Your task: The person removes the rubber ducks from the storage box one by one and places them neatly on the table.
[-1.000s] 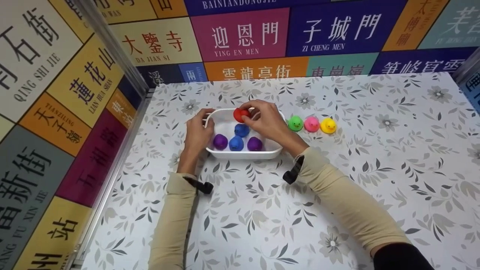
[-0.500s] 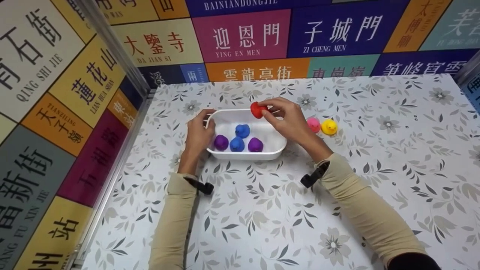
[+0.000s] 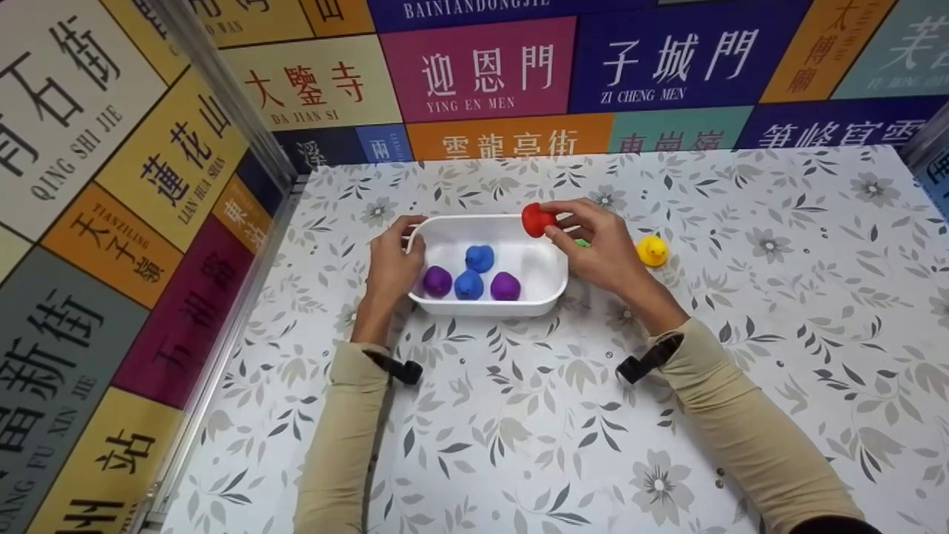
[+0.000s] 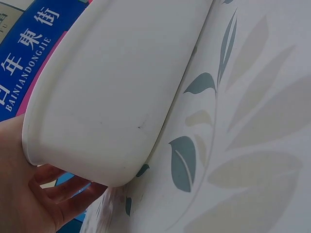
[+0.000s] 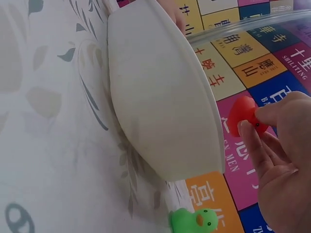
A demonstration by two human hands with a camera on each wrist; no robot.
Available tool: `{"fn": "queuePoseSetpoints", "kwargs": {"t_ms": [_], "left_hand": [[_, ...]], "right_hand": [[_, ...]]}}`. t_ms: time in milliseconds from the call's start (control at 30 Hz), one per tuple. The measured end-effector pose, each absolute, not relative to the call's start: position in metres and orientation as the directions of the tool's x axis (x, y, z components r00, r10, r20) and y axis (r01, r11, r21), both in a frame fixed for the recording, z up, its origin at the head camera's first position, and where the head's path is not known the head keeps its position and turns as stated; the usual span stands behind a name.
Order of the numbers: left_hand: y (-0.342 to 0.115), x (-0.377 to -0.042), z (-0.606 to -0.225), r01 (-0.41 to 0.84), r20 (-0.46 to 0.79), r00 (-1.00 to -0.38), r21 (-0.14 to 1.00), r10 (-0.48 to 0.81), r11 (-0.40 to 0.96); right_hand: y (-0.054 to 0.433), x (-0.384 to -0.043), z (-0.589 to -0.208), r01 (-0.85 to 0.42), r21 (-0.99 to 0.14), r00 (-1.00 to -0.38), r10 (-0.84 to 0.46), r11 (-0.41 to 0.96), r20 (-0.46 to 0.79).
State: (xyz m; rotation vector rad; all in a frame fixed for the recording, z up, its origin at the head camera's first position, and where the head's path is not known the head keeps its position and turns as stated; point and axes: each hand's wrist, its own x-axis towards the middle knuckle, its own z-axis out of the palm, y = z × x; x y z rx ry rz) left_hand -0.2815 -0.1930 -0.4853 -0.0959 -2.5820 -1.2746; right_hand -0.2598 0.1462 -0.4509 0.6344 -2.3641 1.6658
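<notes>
Toy duck (image 3: 534, 220), red and pinched in the right hand (image 3: 604, 242), is probably best kept clear of the white tub (image 3: 489, 307), whose rim the left hand (image 3: 393, 261) grips.

Table (image 3: 504, 452) is showing grey floral print on wht. Behind table, back wall (image 3: 482, 107) is displaying multicol. panels (image 3: 675, 63) w/ Chinese chars. & Latin ltrs. L. of table, side wall (image 3: 111, 215) is bearing similar. Grey corner post (image 3: 231, 89) is standing nr. table's far-L. corner.
</notes>
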Motion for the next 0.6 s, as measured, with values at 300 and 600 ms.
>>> {"fn": "queuePoseSetpoints", "kwargs": {"t_ms": [300, 600], "left_hand": [[-0.192, -0.282, -0.485, 0.175, 0.261, -0.964, 0.773, -0.055, 0.61], [-0.194, -0.281, -0.485, 0.186, 0.27, -0.962, 0.766, -0.045, 0.615]], "right_hand": [[0.169, -0.258, -0.451, -0.436, -0.832, -0.9, -0.17, 0.344, 0.401], [0.192, -0.254, -0.455, -0.422, -0.819, -0.906, -0.144, 0.388, 0.399]]}}
